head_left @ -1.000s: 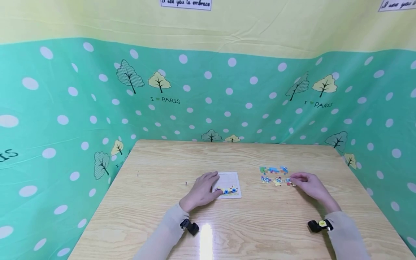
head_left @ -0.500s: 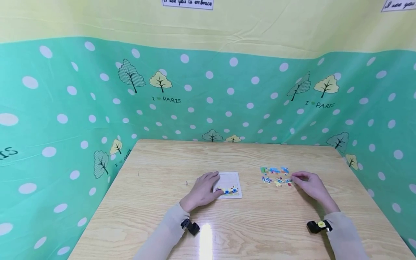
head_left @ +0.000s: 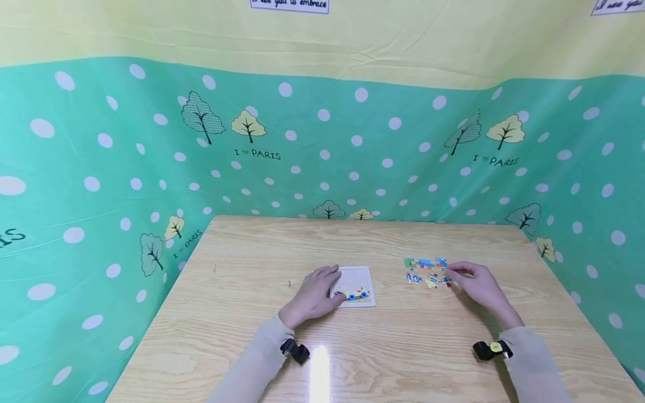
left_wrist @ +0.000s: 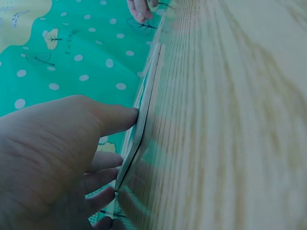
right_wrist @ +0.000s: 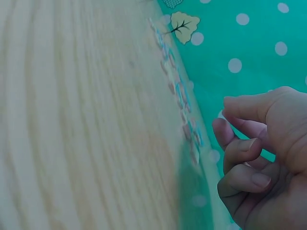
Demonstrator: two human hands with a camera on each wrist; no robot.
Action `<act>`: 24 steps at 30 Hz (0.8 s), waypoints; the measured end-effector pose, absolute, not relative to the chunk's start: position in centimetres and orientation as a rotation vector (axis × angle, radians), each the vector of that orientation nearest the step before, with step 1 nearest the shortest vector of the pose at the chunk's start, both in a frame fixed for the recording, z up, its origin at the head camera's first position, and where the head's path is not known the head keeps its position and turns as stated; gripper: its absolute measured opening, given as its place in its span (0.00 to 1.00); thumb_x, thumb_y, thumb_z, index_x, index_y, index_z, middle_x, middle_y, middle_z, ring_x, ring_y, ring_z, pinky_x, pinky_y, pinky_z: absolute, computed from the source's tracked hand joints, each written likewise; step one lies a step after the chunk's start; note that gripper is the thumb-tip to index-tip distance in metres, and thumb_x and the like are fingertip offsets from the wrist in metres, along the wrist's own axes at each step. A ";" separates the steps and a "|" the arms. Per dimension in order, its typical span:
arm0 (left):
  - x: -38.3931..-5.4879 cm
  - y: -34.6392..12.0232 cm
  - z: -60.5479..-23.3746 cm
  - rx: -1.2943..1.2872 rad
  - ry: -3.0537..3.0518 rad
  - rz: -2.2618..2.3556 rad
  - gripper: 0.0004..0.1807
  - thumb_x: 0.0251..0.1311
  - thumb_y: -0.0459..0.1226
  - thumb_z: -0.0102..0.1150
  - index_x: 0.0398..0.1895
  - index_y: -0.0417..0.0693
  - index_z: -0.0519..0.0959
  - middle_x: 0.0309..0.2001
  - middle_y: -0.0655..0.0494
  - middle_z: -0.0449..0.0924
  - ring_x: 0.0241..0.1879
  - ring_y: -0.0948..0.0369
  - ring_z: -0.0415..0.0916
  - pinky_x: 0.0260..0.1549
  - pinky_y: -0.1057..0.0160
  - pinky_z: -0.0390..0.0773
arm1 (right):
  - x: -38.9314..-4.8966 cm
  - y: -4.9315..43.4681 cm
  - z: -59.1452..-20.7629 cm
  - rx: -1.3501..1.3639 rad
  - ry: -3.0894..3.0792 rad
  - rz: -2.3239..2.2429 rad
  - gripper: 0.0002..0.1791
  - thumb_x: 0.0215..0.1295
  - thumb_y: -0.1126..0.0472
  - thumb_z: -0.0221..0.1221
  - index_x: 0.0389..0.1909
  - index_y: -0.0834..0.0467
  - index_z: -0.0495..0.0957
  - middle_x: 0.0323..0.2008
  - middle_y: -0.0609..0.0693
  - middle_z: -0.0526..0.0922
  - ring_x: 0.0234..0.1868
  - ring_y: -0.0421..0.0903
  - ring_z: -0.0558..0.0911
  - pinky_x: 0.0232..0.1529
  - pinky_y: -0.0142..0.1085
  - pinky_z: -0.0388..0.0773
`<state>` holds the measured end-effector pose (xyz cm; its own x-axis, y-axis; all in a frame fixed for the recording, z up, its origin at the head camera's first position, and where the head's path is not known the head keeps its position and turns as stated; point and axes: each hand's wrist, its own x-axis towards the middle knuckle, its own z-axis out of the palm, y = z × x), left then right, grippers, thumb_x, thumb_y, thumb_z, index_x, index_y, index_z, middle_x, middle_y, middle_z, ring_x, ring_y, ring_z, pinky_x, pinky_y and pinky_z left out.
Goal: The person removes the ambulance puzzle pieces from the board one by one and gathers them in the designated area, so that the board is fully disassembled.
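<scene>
On the wooden table lies a shallow white puzzle tray (head_left: 354, 276), with a yellow vehicle picture with blue wheels (head_left: 359, 294) along its near side. My left hand (head_left: 313, 294) rests over the tray's left edge; in the left wrist view its thumb (left_wrist: 120, 117) touches the rim and the other fingers reach beyond. To the right, my right hand (head_left: 476, 282) is at the right end of the loose jigsaw pieces (head_left: 425, 263). Its thumb and index fingertips come close together in the right wrist view; I cannot tell whether a piece is between them.
The pieces lie in two rough rows to the right of the tray, the near row (head_left: 431, 280) more jumbled. A tiny dark bit (head_left: 289, 283) lies left of the left hand. Green dotted cloth (head_left: 302, 168) surrounds the table's back and sides.
My right hand has shifted slightly up and to the left over the last half second, its fingertips now nearer the far row. The left hand stays on the tray.
</scene>
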<state>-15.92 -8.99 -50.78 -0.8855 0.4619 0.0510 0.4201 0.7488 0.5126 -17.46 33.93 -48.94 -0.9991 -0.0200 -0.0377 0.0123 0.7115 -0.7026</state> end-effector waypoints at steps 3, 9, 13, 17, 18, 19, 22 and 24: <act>-15.9 -9.0 -50.7 0.713 2.859 0.797 0.38 0.72 0.52 0.59 0.78 0.40 0.70 0.82 0.44 0.64 0.81 0.43 0.60 0.80 0.36 0.59 | -17.6 33.5 -48.8 -0.029 2.873 -1.178 0.25 0.81 0.48 0.59 0.60 0.65 0.83 0.62 0.69 0.83 0.64 0.67 0.79 0.61 0.57 0.79; -16.0 -9.0 -50.6 0.709 2.853 0.785 0.39 0.71 0.53 0.60 0.78 0.40 0.69 0.82 0.45 0.63 0.81 0.43 0.59 0.80 0.37 0.59 | -17.9 32.2 -48.6 -0.079 2.855 -1.191 0.21 0.79 0.50 0.61 0.58 0.62 0.85 0.58 0.63 0.86 0.52 0.53 0.83 0.43 0.33 0.80; -16.1 -9.0 -50.6 0.714 2.848 0.775 0.40 0.71 0.54 0.60 0.78 0.41 0.69 0.82 0.45 0.63 0.82 0.43 0.59 0.80 0.37 0.59 | -18.0 31.3 -48.7 -0.109 2.834 -1.203 0.19 0.78 0.50 0.62 0.57 0.61 0.86 0.55 0.61 0.87 0.52 0.52 0.84 0.45 0.34 0.79; -16.1 -9.0 -50.5 0.714 2.845 0.764 0.40 0.71 0.55 0.60 0.79 0.41 0.69 0.83 0.46 0.62 0.82 0.44 0.59 0.80 0.38 0.59 | -18.1 30.6 -48.7 -0.131 2.825 -1.213 0.19 0.78 0.49 0.63 0.56 0.60 0.86 0.54 0.59 0.88 0.57 0.56 0.83 0.50 0.38 0.78; -16.1 -9.1 -50.5 0.717 2.846 0.764 0.41 0.71 0.55 0.60 0.79 0.41 0.69 0.83 0.46 0.63 0.82 0.44 0.59 0.80 0.37 0.59 | -18.1 30.5 -48.6 -0.136 2.821 -1.218 0.19 0.78 0.49 0.63 0.56 0.60 0.86 0.54 0.59 0.88 0.56 0.56 0.83 0.49 0.38 0.78; -16.1 -9.1 -50.5 0.714 2.844 0.763 0.41 0.70 0.56 0.60 0.79 0.42 0.69 0.83 0.47 0.62 0.82 0.44 0.58 0.80 0.38 0.59 | -18.1 30.3 -48.6 -0.143 2.814 -1.223 0.19 0.78 0.49 0.62 0.56 0.60 0.86 0.54 0.59 0.88 0.56 0.56 0.83 0.49 0.39 0.78; -16.1 -9.1 -50.5 0.717 2.840 0.765 0.42 0.69 0.56 0.61 0.79 0.42 0.68 0.83 0.47 0.62 0.82 0.44 0.58 0.80 0.37 0.59 | -18.2 30.0 -48.5 -0.162 2.796 -1.232 0.20 0.78 0.49 0.62 0.57 0.60 0.86 0.53 0.58 0.87 0.53 0.52 0.83 0.46 0.37 0.78; -16.1 -9.1 -50.5 0.721 2.839 0.763 0.43 0.68 0.56 0.62 0.79 0.42 0.69 0.83 0.47 0.62 0.82 0.44 0.58 0.80 0.37 0.59 | -18.2 29.7 -48.4 -0.163 2.785 -1.246 0.19 0.78 0.50 0.63 0.57 0.60 0.86 0.53 0.58 0.87 0.50 0.49 0.82 0.44 0.35 0.79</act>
